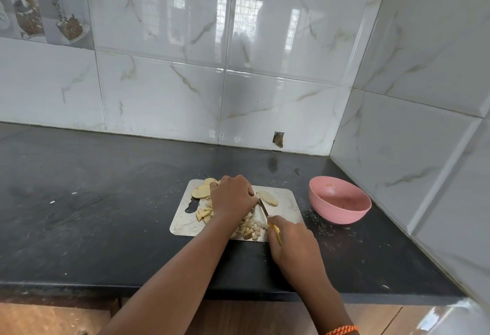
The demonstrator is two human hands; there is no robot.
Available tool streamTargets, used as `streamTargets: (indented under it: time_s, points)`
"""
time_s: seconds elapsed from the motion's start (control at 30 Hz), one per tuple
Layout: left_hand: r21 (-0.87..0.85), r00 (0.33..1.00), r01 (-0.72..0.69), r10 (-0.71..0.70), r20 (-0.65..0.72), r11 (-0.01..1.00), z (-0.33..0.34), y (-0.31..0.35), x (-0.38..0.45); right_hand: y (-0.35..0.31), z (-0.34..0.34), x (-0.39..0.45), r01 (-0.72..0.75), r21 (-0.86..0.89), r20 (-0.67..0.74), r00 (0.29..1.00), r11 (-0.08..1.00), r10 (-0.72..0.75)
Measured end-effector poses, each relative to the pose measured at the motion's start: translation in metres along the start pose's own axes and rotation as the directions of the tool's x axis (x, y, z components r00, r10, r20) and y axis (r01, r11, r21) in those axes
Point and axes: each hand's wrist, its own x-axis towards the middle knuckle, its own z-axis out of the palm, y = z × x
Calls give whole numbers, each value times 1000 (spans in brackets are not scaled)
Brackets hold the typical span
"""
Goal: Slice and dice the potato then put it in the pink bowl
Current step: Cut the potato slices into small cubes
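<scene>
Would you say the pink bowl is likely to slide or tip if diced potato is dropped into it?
The pink bowl looks thin and light, so a nudge probably slides it on the smooth counter. It already sits tilted, so tipping seems possible.

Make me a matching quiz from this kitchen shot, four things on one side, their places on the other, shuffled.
Things:
1. pink bowl
2. diced potato
3. knife
4. potato slices

Places:
A. board's far left corner
B. gripped by the right hand
C. on the counter, right of the cutting board
D. board's near edge, between the hands

Pairs: 1-C, 2-D, 3-B, 4-A
</scene>
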Motion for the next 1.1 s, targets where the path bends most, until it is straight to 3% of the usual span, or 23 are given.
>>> streamTargets:
  time_s: [0.4,0.77,0.83,1.0,1.1]
  points:
    - [-27,999,-39,39,-2,999,-3,-1,1,21,-12,1,-23,179,-149,988,984,50]
    - [-80,956,-287,291,47,955,-3,4,5,23,-11,22,-155,-7,-220,964,988,150]
    - [-118,929,-347,358,92,930,-6,6,11,21,-11,23,-164,-38,-197,968,986,153]
    - [-48,809,-460,441,388,887,-11,20,33,19,-13,24,-172,-55,-178,971,984,160]
    - [-17,834,-421,394,385,907,-5,17,42,21,-14,23,-179,-67,-164,972,982,166]
